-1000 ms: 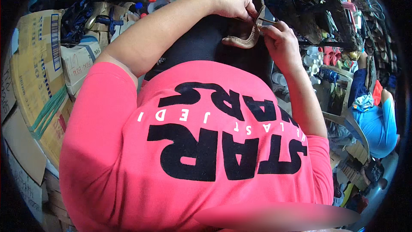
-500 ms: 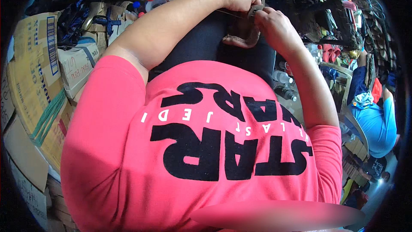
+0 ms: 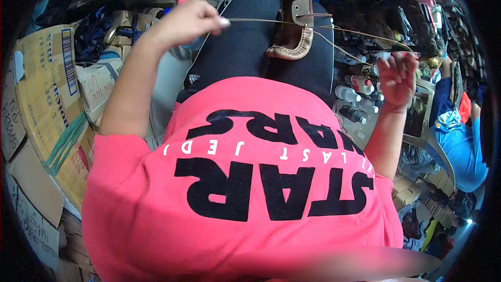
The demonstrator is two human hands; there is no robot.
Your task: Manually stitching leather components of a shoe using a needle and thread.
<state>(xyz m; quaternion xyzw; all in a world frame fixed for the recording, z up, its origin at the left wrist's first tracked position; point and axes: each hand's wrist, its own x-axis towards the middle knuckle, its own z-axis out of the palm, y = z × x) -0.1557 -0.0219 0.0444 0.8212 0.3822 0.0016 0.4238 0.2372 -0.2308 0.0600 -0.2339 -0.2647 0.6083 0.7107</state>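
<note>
Spreading apart, left hand (image 3: 190, 21) and right hand (image 3: 397, 75).

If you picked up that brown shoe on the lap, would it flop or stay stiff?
The brown shoe would probably bend somewhat: it looks like soft leather with a thin sole. It likely feels light, since it rests on the lap unheld. It would hardly roll, lying on its flat sole. The thread through it, pulled by both hands, could tug it sideways.

A tan leather shoe (image 3: 293, 18) lies sole-down on the person's lap in dark trousers, toe nearest the body, with a thin pale thread (image 3: 261, 21) pulled taut through its strap out to both sides.
</note>
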